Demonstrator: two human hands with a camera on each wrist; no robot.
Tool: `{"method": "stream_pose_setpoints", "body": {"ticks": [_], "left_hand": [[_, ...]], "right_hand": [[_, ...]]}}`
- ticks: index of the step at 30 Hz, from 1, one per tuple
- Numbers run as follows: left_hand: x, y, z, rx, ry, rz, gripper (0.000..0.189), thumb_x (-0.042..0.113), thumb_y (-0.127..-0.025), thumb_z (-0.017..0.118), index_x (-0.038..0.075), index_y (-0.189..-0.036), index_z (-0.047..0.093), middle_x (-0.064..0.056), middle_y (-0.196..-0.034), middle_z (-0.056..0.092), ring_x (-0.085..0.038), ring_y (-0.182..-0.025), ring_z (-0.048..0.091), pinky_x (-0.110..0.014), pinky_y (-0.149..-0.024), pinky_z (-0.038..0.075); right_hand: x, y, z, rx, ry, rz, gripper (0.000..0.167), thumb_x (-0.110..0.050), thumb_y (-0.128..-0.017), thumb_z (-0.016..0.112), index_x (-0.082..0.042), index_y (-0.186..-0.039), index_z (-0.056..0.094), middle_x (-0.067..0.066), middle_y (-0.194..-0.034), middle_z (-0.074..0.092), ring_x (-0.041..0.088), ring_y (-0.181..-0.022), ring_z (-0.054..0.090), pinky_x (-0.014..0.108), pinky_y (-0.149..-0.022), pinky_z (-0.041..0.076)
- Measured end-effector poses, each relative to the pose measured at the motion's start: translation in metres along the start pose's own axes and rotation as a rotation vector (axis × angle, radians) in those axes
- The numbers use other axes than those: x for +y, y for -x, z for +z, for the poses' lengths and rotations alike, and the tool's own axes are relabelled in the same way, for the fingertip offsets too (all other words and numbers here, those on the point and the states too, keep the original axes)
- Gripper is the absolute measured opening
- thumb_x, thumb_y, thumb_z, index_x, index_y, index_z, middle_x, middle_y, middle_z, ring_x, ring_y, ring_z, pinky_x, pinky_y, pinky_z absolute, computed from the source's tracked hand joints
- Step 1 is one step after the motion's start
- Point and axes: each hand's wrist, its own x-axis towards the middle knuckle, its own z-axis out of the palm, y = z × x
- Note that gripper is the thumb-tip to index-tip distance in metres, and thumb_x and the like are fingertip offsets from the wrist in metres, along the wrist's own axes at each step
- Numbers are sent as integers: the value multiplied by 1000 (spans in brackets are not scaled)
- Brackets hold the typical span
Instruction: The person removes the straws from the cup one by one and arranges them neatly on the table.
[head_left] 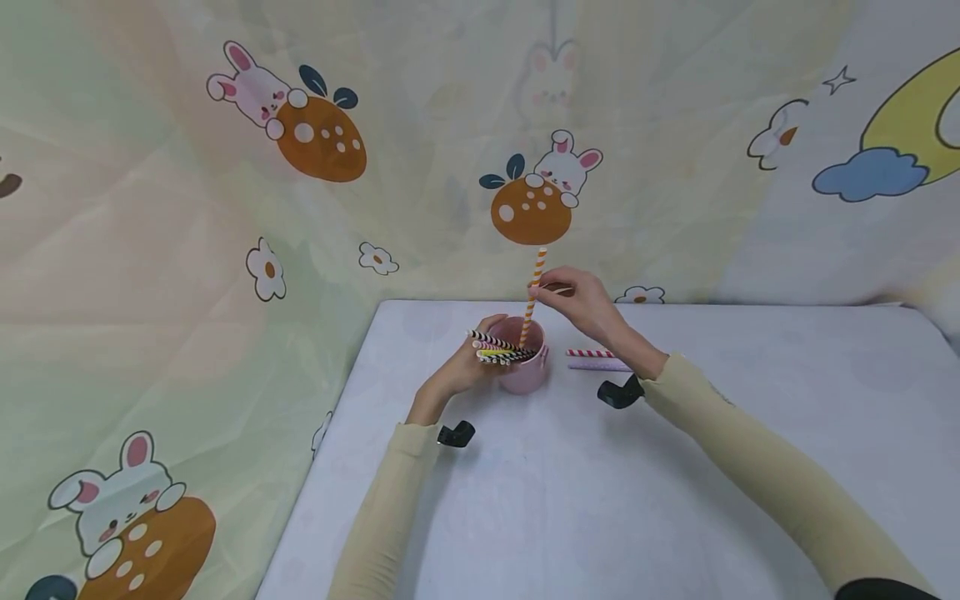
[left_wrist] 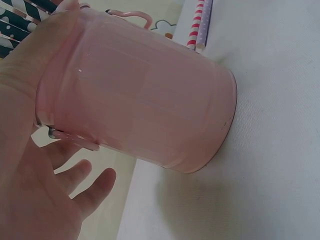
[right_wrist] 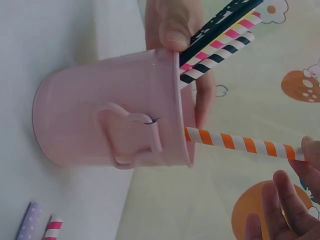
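A pink bucket with small side handles stands on the white table. My left hand grips it at the left of its rim; in the right wrist view the thumb presses the rim from outside. Several patterned paper straws lean out of the bucket over that hand. With thumb and fingertips my right hand pinches an orange-and-white striped straw near its upper part. That straw stands nearly upright, its lower end inside the bucket; whether it touches the bottom is hidden.
To the right of the bucket, a red-and-white striped straw and a purple dotted straw lie side by side on the table. Behind the table hangs a backdrop printed with rabbits and flowers.
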Motion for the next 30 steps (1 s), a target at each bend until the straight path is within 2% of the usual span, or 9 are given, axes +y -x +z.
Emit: {"method": "stream_pose_setpoints", "body": {"ticks": [6,12,14,16,21,22,23,30], "left_hand": [[0,0,1,0,-18,18,91,5,-83,81,10,-155,25,-13,-146,52,-29,-141,44,-50,-121,29],[0,2,0,-2,-29,3,89,8,-84,81,17,-154,27,-8,-147,52,-25,-142,44,-50,-122,28],[0,2,0,-5,-22,6,90,9,-84,81,17,-155,26,-9,-147,52,-26,-142,43,-49,-122,28],[9,5,-2,-21,-19,3,90,8,-84,80,12,-156,25,-15,-148,50,-30,-143,42,-50,-122,27],[7,5,-1,-17,-18,8,90,9,-85,81,8,-156,25,-17,-148,50,-33,-142,42,-52,-122,27],[3,4,0,-6,-19,16,90,10,-84,81,10,-155,26,-16,-147,51,-32,-142,43,-51,-121,28],[-2,3,1,3,-18,17,91,10,-83,82,12,-155,26,-13,-147,51,-30,-141,44,-51,-121,28],[0,3,2,-3,-17,8,91,7,-84,81,9,-155,24,-14,-146,51,-31,-141,44,-52,-121,29]], "right_hand": [[-3,6,-11,22,-31,-22,35,-37,-95,70,-9,-115,71,8,-115,69,23,-108,63,45,-99,53],[-7,15,-23,56,-55,-15,35,-41,-94,69,-12,-114,72,3,-111,68,18,-106,62,37,-98,52],[-8,18,-28,67,-52,-17,36,-42,-94,69,-13,-115,72,2,-111,68,17,-106,61,35,-97,51],[-10,21,-33,80,-53,-10,36,-42,-94,69,-13,-117,71,2,-113,68,17,-107,61,30,-96,51],[-15,29,-50,126,-57,-11,34,-38,-95,69,-13,-118,71,2,-113,68,16,-103,62,18,-89,51],[-16,31,-53,138,-56,-16,33,-37,-95,69,-12,-117,71,2,-113,69,16,-102,62,17,-87,51],[-17,33,-56,144,-57,-20,33,-37,-95,69,-12,-116,71,1,-111,68,17,-101,63,17,-86,51],[-18,50,-76,163,0,-39,29,-37,-95,69,-15,-114,72,-3,-106,68,16,-98,62,15,-83,50]]}}
